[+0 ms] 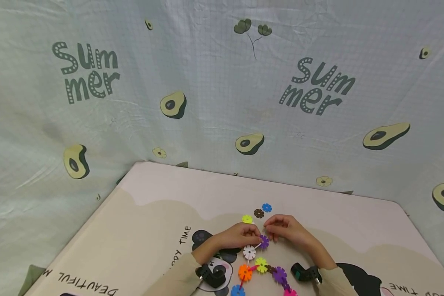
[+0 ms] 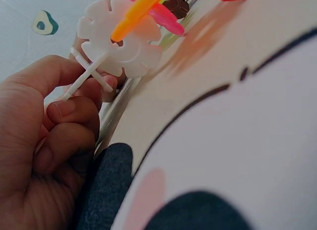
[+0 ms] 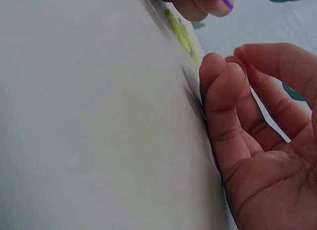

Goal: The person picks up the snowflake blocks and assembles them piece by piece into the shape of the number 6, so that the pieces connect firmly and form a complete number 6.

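A chain of plastic snowflake discs lies on the table mat before me in the head view. At its upper end come a white disc (image 1: 249,252), a second white disc seen edge-on (image 2: 83,80), and a purple disc (image 1: 264,241). My left hand (image 1: 243,236) pinches this end between thumb and fingertips; in the right wrist view the purple edge shows at those fingertips. Just to the right, my right hand (image 1: 287,228) hovers close over the mat with loosely bent fingers (image 3: 225,91) and nothing visible between them.
Beyond the hands lie a loose yellow-green disc (image 1: 247,219), a brown disc (image 1: 259,213) and a blue disc (image 1: 267,207). The chain continues toward me through an orange disc (image 1: 245,273) and a purple disc (image 1: 279,275). A printed curtain (image 1: 214,74) hangs behind the mat (image 1: 151,213).
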Demonstrator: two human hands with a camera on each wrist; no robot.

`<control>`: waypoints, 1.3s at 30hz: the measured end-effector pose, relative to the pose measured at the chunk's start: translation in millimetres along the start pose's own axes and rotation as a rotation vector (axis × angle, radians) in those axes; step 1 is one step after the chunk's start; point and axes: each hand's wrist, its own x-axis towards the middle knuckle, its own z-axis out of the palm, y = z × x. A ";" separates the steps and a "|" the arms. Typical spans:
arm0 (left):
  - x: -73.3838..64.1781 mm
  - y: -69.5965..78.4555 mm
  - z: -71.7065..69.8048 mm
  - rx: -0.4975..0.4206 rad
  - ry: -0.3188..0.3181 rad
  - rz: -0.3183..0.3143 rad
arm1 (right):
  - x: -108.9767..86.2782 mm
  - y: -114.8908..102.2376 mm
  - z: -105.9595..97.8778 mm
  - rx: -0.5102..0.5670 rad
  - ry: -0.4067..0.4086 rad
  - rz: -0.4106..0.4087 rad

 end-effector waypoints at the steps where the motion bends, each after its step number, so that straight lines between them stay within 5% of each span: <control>1: -0.2 -0.1 -0.2 0.000 0.001 -0.002 | 1.0 0.0 -0.8 -0.006 0.018 0.009; 16: -0.7 -2.8 -0.5 -0.024 -0.008 -0.004 | 21.9 3.8 -3.8 -0.011 0.420 0.145; 39: -1.0 -1.0 0.4 -0.048 0.000 -0.018 | 38.6 0.2 -1.4 -0.078 0.533 0.235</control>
